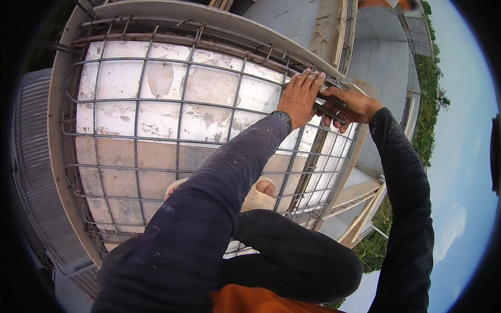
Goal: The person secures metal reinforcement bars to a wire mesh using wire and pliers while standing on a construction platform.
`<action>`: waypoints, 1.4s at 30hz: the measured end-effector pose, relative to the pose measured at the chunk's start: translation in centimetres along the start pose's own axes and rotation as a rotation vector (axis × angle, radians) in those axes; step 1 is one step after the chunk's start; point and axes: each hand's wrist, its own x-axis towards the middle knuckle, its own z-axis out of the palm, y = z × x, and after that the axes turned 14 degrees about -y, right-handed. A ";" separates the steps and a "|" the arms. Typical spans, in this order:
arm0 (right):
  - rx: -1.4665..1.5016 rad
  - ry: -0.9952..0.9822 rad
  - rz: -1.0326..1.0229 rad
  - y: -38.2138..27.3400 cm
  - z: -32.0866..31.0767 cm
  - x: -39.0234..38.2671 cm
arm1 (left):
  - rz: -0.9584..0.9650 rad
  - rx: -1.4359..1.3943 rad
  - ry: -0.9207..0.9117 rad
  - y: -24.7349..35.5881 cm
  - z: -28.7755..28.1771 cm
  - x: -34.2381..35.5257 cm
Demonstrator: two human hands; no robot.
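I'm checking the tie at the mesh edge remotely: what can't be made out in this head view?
- Tool tip: the dark tool in the right hand is covered by the left hand.
- Mesh crossing being worked: hidden under both hands.
- Rebar mesh near side: blocked by the sleeve and knee.
- Foot: only toes show.

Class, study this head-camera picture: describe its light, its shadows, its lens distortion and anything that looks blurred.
Head view: soft, even daylight under a pale sky, no hard shadows or glare; fisheye bends the rebar grid and formwork boards toward a black rim; left hand and right hand are sharp, the near dark sleeve slightly soft.
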 end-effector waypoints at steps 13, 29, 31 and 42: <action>-1.913 1.066 -0.039 0.2 7.1 0.4 | -0.035 -0.209 -0.168 -2.2 0.0 2.4; -1.456 0.817 0.186 1.1 4.1 1.4 | -0.191 0.257 -0.333 -5.3 -0.9 -1.4; -1.427 0.842 0.175 1.7 3.6 1.9 | -0.332 0.108 -0.436 -5.0 -2.4 -1.8; -1.461 0.808 0.133 1.1 3.7 1.4 | -0.667 -0.151 -0.462 -3.7 -0.6 -3.1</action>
